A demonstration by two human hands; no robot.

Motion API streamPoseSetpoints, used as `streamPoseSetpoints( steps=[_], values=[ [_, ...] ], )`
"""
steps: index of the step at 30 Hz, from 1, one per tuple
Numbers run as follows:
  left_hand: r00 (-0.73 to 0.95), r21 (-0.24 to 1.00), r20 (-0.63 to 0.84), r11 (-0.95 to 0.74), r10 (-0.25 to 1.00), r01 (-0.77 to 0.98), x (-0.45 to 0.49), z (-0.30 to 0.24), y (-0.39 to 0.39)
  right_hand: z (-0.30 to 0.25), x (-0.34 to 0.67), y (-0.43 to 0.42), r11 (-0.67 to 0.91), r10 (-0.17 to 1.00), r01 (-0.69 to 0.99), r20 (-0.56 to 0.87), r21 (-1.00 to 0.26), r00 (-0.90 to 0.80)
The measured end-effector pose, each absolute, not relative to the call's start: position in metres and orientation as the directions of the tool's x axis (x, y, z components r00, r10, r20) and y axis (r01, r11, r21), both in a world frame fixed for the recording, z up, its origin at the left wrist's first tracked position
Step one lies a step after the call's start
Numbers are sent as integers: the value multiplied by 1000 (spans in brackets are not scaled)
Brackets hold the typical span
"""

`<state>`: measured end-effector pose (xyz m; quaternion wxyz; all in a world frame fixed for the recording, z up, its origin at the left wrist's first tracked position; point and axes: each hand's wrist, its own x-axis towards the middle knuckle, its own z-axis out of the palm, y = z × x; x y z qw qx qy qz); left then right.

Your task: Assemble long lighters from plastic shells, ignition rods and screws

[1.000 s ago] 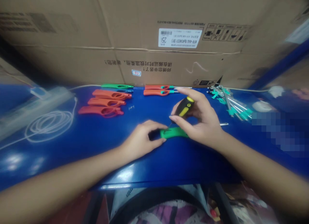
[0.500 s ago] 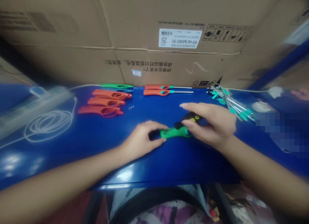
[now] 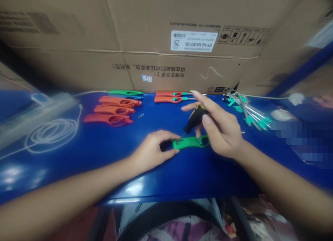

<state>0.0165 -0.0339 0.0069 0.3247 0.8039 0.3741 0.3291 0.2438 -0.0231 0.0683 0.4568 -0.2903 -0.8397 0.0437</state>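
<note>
A green gas lighter [image 3: 189, 142] lies flat on the blue table in front of me. My left hand [image 3: 158, 147] pinches its left end between thumb and fingers. Above the lighter, my right hand [image 3: 217, 128] grips a short black and yellow screwdriver [image 3: 195, 118]. The screwdriver tilts, its shaft pointing down at the lighter's left end, close to my left fingertips. Whether its tip touches the lighter I cannot tell. My right hand and wrist cover the lighter's right part; a bit of metal tip shows past them.
Several red-orange lighter bodies [image 3: 114, 110] and a green one [image 3: 125, 92] lie at the back left. Two orange lighters [image 3: 169, 99] with metal tubes lie by the cardboard [image 3: 91, 71]. Tubes with teal parts [image 3: 249, 112] are piled right. A coiled white cable [image 3: 52, 130] and power strip [image 3: 49, 109] lie left.
My right hand has shifted slightly left and turned, tilting the screwdriver so its shaft now points at the lighter's left end. My left hand and the green lighter have stayed put.
</note>
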Motion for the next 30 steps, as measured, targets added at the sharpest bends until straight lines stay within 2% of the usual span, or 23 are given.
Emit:
streamPoseSetpoints(
  steps=[2, 5, 7, 8, 10, 12, 14, 17, 18, 19, 22, 24, 26, 28, 30],
  values=[
    [506, 762, 290, -516, 812, 392, 16, 7, -34, 69, 241, -22, 824, 535, 430, 757, -369, -376],
    [509, 754, 295, -524, 808, 395, 16, 7, -34, 72, 242, -21, 825, 422, 525, 845, -208, -329],
    [508, 757, 299, -525, 808, 389, 17, 8, -34, 73, 243, -22, 825, 420, 533, 835, -189, -355],
    [507, 758, 301, -525, 808, 387, 17, 8, -34, 73, 243, -22, 831, 465, 497, 801, -248, -377],
    [507, 758, 304, -527, 806, 384, 17, 7, -34, 72, 242, -22, 811, 582, 378, 684, -447, -439],
    [509, 755, 307, -532, 804, 385, 17, 7, -34, 70, 240, -21, 766, 630, 276, 597, -580, -497],
    [509, 749, 313, -538, 802, 387, 17, 6, -34, 69, 239, -20, 789, 609, 279, 635, -547, -476],
    [512, 742, 325, -551, 795, 383, 17, 6, -34, 70, 240, -20, 836, 519, 420, 757, -353, -398],
    [514, 741, 328, -553, 793, 381, 17, 5, -33, 71, 241, -20, 829, 522, 443, 758, -342, -392],
    [514, 741, 330, -555, 792, 379, 17, 5, -33, 71, 241, -20, 816, 552, 436, 733, -379, -397],
    [511, 745, 335, -554, 792, 371, 17, 5, -33, 72, 242, -20, 726, 682, 314, 579, -612, -448],
    [511, 748, 330, -550, 794, 372, 17, 5, -33, 70, 242, -18, 697, 700, 262, 555, -667, -449],
    [514, 748, 322, -546, 795, 376, 17, 6, -33, 68, 242, -17, 734, 678, 306, 634, -606, -372],
    [517, 747, 326, -551, 792, 373, 17, 6, -33, 67, 243, -16, 778, 609, 396, 740, -487, -287],
    [518, 745, 338, -560, 786, 363, 17, 5, -33, 67, 244, -16, 790, 578, 424, 769, -443, -274]
  ],
)
